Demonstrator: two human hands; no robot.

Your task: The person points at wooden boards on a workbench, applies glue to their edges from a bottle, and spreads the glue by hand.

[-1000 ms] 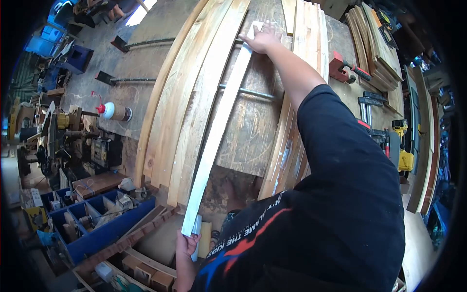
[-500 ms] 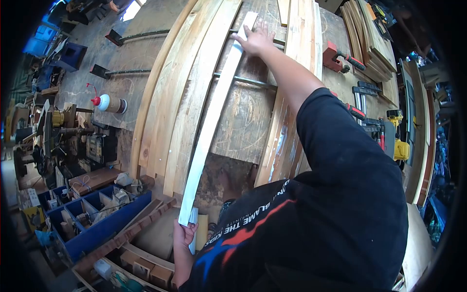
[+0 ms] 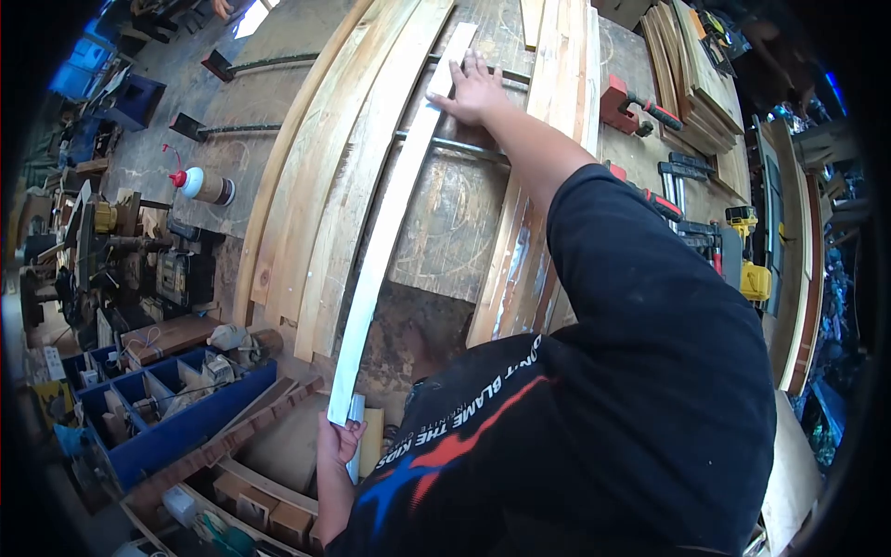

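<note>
A long, pale narrow strip [image 3: 390,223] runs from the top middle down to the lower left, beside the wooden boards [image 3: 339,176]. At its lower end, my left hand [image 3: 338,440] has its fingers wrapped round the strip. My right hand [image 3: 475,91] lies near the far end with its fingers spread, the thumb side touching the strip. Two dark clamp bars [image 3: 455,147] cross beneath the strip. More boards [image 3: 548,158], one with whitish smears on its edge, lie to the right of it.
A glue bottle [image 3: 202,187] with a red cap lies at left. Red clamps [image 3: 616,100], black clamps [image 3: 685,176] and stacked boards [image 3: 691,102] are on the right. A blue divided box [image 3: 176,418] stands at lower left. Yellow tools [image 3: 754,278] are far right.
The view has shifted slightly, so most things appear farther left. Both hands are still at the strip, which keeps nearly the same place along the boards.
</note>
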